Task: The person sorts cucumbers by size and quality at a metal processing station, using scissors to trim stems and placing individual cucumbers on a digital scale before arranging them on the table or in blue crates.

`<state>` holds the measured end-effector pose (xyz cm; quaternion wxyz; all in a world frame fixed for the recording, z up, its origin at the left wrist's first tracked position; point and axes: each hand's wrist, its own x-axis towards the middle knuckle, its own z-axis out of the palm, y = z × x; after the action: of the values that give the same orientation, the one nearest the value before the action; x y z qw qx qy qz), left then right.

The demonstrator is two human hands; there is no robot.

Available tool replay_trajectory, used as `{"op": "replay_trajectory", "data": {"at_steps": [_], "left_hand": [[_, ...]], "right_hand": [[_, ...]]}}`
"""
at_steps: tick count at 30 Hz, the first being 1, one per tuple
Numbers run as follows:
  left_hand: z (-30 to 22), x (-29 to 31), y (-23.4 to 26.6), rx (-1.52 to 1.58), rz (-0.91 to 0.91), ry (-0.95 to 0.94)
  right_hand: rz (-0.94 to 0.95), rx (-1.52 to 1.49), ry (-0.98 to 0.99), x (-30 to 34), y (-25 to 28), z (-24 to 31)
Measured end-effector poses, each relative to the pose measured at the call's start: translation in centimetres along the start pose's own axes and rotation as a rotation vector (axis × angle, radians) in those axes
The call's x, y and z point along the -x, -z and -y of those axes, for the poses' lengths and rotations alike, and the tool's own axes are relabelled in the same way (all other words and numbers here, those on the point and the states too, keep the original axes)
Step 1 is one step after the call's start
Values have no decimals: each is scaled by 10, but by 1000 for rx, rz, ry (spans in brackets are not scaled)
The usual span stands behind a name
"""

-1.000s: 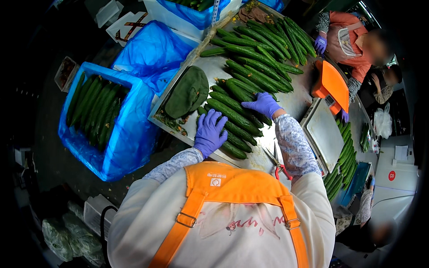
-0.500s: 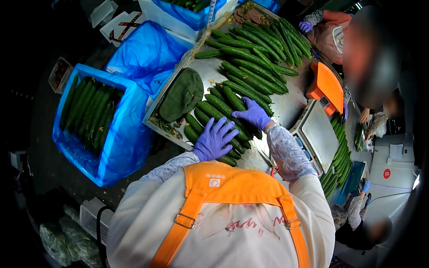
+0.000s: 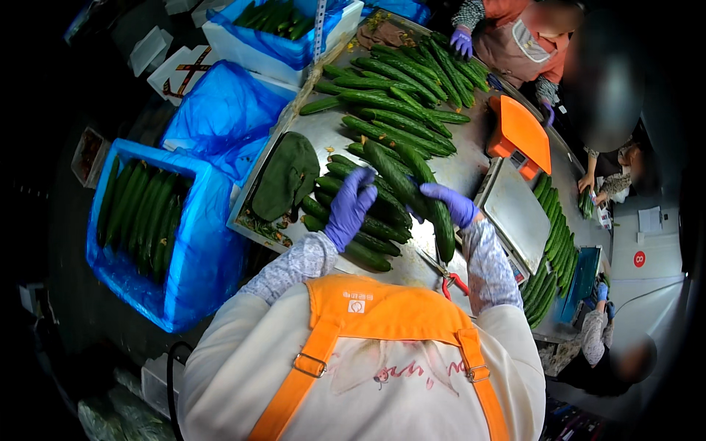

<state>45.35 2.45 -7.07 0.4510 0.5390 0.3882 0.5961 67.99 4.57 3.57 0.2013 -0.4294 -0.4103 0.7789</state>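
My right hand (image 3: 452, 204), in a purple glove, is wrapped around two cucumbers (image 3: 441, 224). They are tilted, one end pointing toward me, and a gloved fingertip shows beneath them. My left hand (image 3: 351, 211), also gloved, rests against the near pile of cucumbers (image 3: 368, 242). Its thumb and fingers are apart, and I see nothing gripped in them. Below the right hand, red-handled cutters (image 3: 454, 283) lie on the metal table. A dark green cloth (image 3: 287, 176) lies to the left of the pile.
A larger cucumber heap (image 3: 404, 95) covers the far table. On the right stand a scale (image 3: 515, 213) and an orange scale (image 3: 522, 136). A blue-lined box (image 3: 206, 250) of cucumbers is at the left. A co-worker's gloved hand (image 3: 462, 42) touches the heap's far end.
My right hand has taken hold of two cucumbers and moved right and nearer with them. My left hand's fingers are less spread. The view has shifted slightly.
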Motion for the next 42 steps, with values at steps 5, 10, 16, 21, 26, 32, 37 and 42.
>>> {"op": "replay_trajectory", "data": {"at_steps": [5, 10, 16, 21, 26, 32, 37, 42], "left_hand": [[-52, -45, -2, 529, 100, 399], [-58, -54, -6, 592, -7, 452], [-89, -76, 15, 113, 168, 305], [-120, -59, -29, -430, 690, 120], [-89, -56, -38, -342, 471, -261], [-86, -37, 6, -333, 328, 538], [-58, 52, 50, -1161, 878, -465], [-18, 71, 62, -1262, 857, -333]], "right_hand": [[-27, 268, -10, 37, -26, -10], [-178, 427, 102, 67, -56, -7], [-566, 1166, 286, 94, -63, -29], [-839, 1744, 474, 98, -70, -28], [-911, 1868, 443, 108, -72, -30], [-1265, 1410, 92, 142, -12, -33], [-1524, 1065, -328, 188, 99, -28], [-1486, 1065, -429, 180, 153, -55]]}}
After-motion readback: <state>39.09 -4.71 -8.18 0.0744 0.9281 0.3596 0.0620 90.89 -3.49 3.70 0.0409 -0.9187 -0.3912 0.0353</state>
